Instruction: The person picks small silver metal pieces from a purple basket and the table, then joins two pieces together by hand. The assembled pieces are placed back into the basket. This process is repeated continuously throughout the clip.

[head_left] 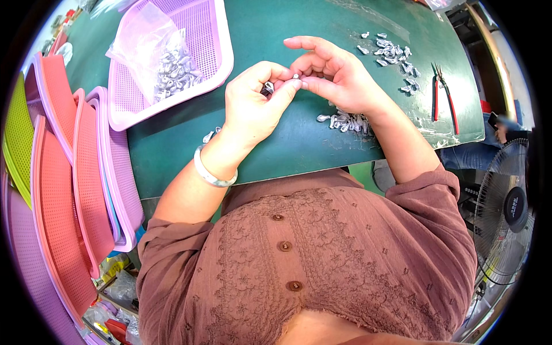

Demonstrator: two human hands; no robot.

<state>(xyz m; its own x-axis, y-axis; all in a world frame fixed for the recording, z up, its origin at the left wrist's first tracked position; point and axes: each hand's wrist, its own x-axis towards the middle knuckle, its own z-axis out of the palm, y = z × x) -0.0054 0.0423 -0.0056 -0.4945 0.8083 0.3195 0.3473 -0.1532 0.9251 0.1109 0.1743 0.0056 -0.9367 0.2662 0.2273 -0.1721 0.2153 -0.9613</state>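
My left hand (253, 100) and my right hand (330, 72) meet over the green table mat (287, 29). Between their fingertips they pinch a small silver metal part (294, 76); a darker metal piece (268, 87) shows under my left fingers. A heap of similar silver parts (345, 122) lies under my right wrist. Another scatter of silver parts (394, 54) lies further right on the mat. A pale bangle (211, 172) circles my left wrist.
A pink mesh basket (213, 34) at the upper left holds a plastic bag of silver parts (172, 69). Stacked pink, red and green baskets (75, 190) stand along the left. Red-handled pliers (443, 95) lie at the right. A floor fan (509, 213) stands at the lower right.
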